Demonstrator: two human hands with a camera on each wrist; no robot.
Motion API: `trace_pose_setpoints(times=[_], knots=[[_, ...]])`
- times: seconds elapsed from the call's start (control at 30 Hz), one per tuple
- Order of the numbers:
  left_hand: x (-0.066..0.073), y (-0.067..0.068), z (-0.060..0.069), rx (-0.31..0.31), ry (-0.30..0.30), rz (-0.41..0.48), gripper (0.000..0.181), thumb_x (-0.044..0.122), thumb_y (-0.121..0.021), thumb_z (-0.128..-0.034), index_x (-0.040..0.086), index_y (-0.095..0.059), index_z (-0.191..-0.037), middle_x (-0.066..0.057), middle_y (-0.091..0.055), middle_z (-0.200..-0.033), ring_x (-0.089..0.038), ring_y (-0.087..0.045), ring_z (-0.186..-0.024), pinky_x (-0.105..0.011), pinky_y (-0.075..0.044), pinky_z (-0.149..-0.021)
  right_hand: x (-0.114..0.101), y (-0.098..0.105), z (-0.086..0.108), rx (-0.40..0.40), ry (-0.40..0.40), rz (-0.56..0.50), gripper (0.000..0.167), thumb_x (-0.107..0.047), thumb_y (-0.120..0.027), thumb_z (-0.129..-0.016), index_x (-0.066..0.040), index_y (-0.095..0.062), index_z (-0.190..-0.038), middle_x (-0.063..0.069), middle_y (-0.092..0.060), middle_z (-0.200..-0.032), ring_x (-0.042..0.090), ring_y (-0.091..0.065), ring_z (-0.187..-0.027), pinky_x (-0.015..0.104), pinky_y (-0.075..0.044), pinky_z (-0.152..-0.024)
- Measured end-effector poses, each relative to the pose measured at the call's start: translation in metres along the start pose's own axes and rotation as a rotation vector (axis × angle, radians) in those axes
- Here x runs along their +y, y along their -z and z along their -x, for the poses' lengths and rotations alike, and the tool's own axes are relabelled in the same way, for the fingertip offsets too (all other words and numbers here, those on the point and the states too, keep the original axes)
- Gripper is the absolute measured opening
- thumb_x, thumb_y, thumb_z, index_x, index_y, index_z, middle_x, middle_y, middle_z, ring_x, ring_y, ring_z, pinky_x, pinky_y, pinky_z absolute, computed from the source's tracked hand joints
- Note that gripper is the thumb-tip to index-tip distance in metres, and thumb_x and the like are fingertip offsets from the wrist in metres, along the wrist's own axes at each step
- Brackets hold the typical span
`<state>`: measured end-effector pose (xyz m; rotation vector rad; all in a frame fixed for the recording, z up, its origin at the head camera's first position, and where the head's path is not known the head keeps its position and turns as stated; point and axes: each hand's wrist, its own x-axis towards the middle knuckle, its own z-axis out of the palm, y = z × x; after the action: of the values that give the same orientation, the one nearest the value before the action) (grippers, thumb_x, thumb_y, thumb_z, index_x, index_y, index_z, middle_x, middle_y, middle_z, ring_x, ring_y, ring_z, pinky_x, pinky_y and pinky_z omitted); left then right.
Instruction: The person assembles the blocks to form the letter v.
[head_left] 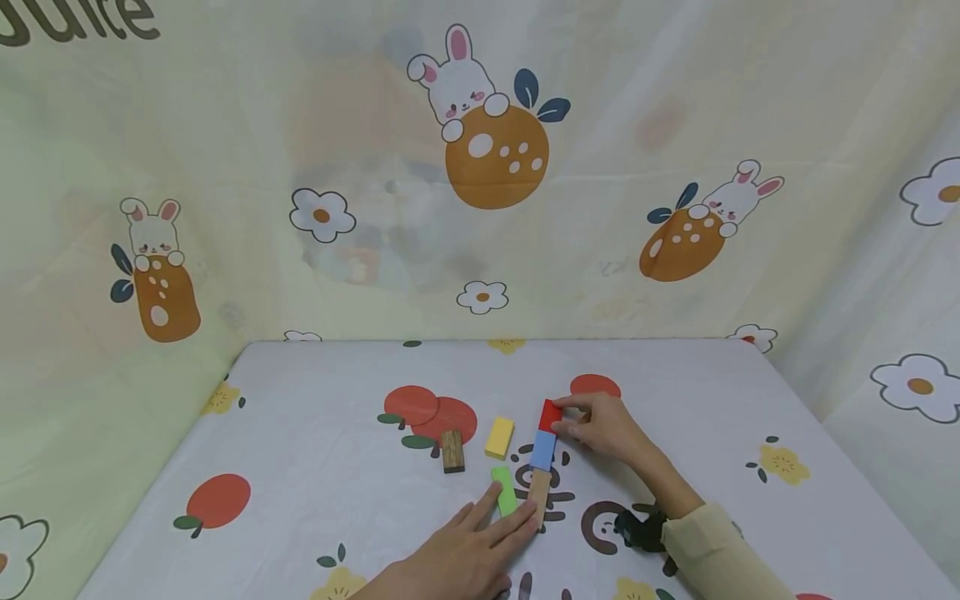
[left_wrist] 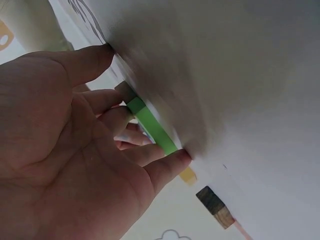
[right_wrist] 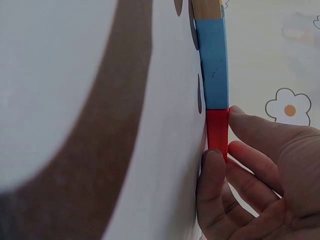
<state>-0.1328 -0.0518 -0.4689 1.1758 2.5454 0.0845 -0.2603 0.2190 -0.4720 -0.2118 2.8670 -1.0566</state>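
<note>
My right hand [head_left: 606,427] pinches a red block [right_wrist: 217,131] between thumb and fingers. The red block touches the end of a blue block [right_wrist: 214,62], which in turn meets a tan wooden block [head_left: 539,488]; the three lie in a line on the table. With fingers extended, my left hand [head_left: 461,557] touches the near end of the tan block and a green block [head_left: 504,490] just left of it. A yellow block [head_left: 499,437] lies beyond the green one, apart from the line. In the left wrist view the fingers partly hide the green block.
A dark brown wooden block [head_left: 453,452] stands apart, left of the yellow block. Beside the right sleeve sits a black object [head_left: 641,530], its kind unclear. A white printed cloth [head_left: 315,433] covers the table, with a printed curtain [head_left: 360,125] behind it.
</note>
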Motion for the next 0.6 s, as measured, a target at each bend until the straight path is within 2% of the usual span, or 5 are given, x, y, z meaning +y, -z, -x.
trace_pose_setpoints(times=[0.23,0.6], knots=[[0.0012,0.0007,0.0002,0.001,0.001,-0.002,0.079,0.043,-0.06,-0.1063,0.038,-0.015,-0.17,0.021,-0.014,-0.178,-0.033,-0.021,-0.166,-0.053,-0.052,-0.116,0.0007,0.0004,0.0006,0.0,0.021,0.002,0.041,-0.019,-0.083,-0.091,-0.01,-0.076,-0.13,0.001,-0.069,-0.076,0.015,-0.057,-0.063,0.027,-0.051,-0.059],[0.001,0.0002,-0.0002,-0.003,0.008,0.006,0.079,0.043,-0.061,-0.106,0.039,-0.014,-0.17,0.022,-0.013,-0.178,-0.033,-0.019,-0.167,-0.054,-0.05,-0.117,-0.0026,0.0008,0.0015,-0.01,0.004,-0.008,0.042,-0.02,-0.082,-0.092,-0.01,-0.075,-0.132,0.002,-0.069,-0.075,0.015,-0.059,-0.061,0.026,-0.051,-0.059]])
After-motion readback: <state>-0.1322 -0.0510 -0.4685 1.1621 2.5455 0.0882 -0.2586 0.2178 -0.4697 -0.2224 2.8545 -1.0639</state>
